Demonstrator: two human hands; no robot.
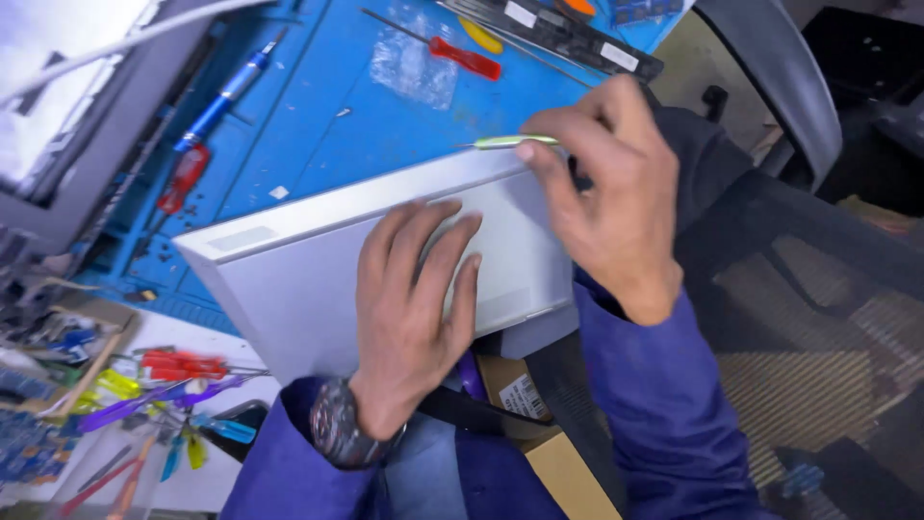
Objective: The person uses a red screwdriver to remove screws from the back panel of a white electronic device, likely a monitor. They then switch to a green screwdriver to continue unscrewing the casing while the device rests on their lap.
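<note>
**Prying at the laptop's seam**

We steady the closed silver laptop [385, 260], lying at centre across the blue mat [337, 125], with our left hand [414, 308] spread flat. At 1 o'clock, our right hand [606, 193] pinches a green pry tool [505, 142] at its edge; next, gentle levering seems needed.

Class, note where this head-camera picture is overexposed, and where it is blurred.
Head view: the laptop screen at top left is washed out white; the right hand holding the green tool is slightly motion-blurred; the left hand on the silver laptop is sharper.
</note>
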